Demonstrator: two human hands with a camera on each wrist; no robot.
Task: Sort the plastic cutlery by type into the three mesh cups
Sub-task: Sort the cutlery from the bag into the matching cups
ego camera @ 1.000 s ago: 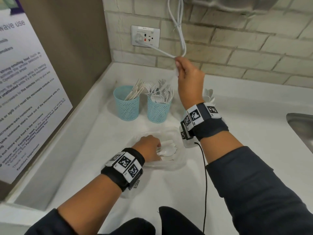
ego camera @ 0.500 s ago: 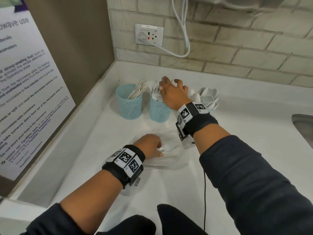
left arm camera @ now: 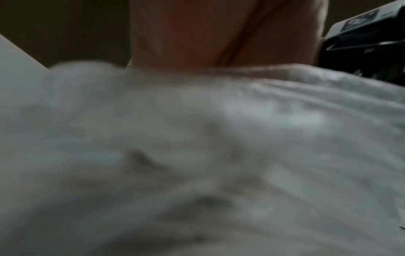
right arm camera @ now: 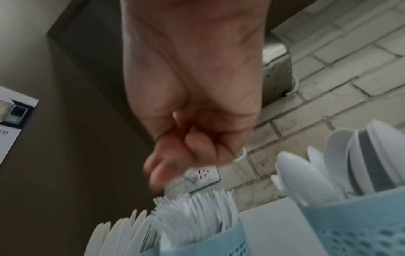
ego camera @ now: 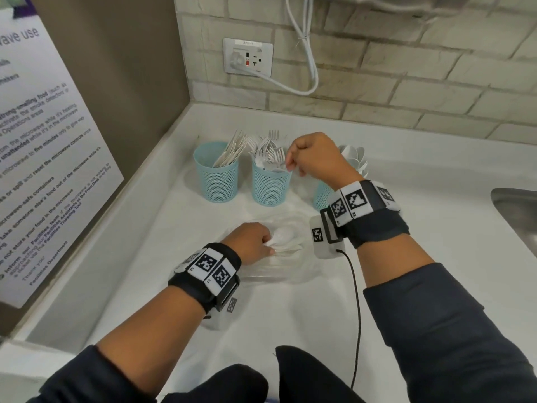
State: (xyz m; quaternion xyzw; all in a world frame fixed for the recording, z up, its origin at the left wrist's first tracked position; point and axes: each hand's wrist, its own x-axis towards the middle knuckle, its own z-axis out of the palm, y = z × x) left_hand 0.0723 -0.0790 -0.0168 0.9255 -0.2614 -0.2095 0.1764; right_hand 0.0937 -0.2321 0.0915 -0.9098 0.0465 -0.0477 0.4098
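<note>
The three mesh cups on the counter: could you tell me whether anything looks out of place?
Nothing stands out: knives fill the left cup, forks the middle cup, spoons the right cup; all upright.

White countertop (ego camera: 406, 199), pale brick wall (ego camera: 436, 68), wall socket (ego camera: 248, 56), steel sink (ego camera: 517, 210), printed notice (ego camera: 43, 146)

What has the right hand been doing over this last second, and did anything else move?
The right hand came down from up by the white cable to the middle cup of forks, then curled its fingers and drew back slightly. The left hand stayed on the loose cutlery; the cups did not move.
</note>
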